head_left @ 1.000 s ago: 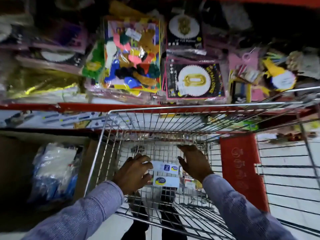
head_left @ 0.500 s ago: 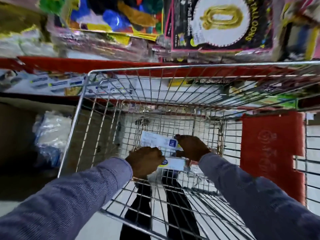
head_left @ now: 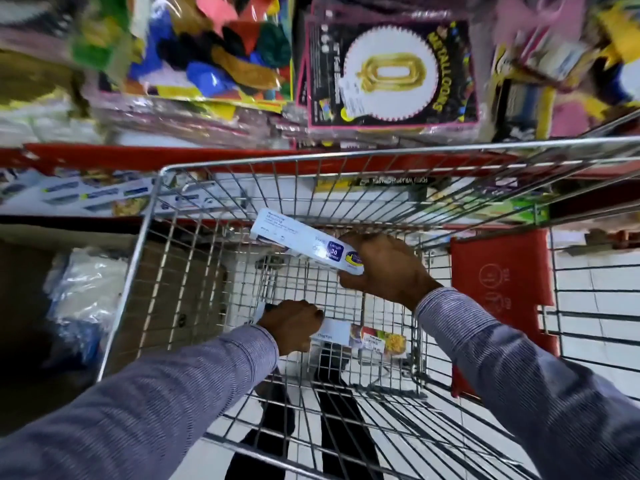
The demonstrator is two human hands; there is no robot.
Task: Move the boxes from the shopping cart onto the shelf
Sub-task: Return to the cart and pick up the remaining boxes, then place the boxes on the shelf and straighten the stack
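Observation:
Both my arms reach into a wire shopping cart [head_left: 162,188]. My right hand [head_left: 384,268] grips one end of a long white box [head_left: 291,239] with a blue label, raised above the cart's floor and tilted up to the left. My left hand [head_left: 291,323] is lower, closed on a second long white box [head_left: 349,336] that lies on the cart's floor; food pictures show on its right end. The shelf [head_left: 104,199] beyond the cart's far rim holds similar white boxes lying flat.
A red-edged upper shelf [head_left: 173,155] carries balloon packs [head_left: 221,53] and a black pack with a gold zero [head_left: 391,71]. A red cart seat flap [head_left: 498,268] hangs at right. A plastic-wrapped bundle [head_left: 83,289] sits left of the cart.
My right hand has lifted one white box up off the cart's floor. My left hand stays low on the other box. The view has tilted down toward the cart.

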